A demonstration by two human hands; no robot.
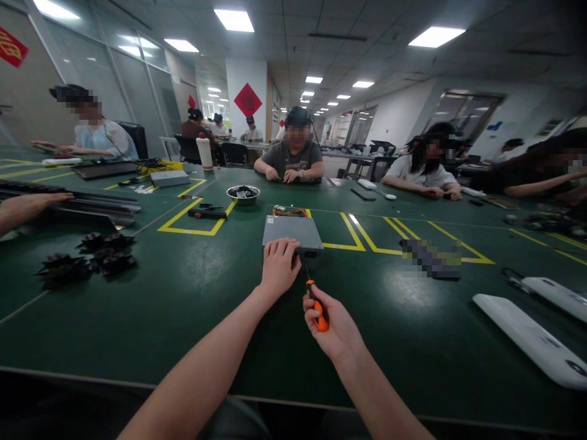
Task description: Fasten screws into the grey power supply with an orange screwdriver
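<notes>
A grey metal computer power supply (293, 228) sits flat on the green table, with bundled coloured wires (291, 212) at its far side and a dark socket on its near side. My left hand (280, 264) grips its near left edge, fingers bent over the top. In my right hand (334, 321) is a screwdriver (320, 313) with an orange and black handle. Its thin shaft points up toward the near face of the power supply. Whether the tip touches a screw is too small to tell.
A metal bowl (243, 194) of small dark parts stands behind. Black finned parts (110, 253) lie at left, near another person's hand (32, 211). At right are a blurred dark object (433, 260) and white devices (527, 336). Co-workers sit around the table.
</notes>
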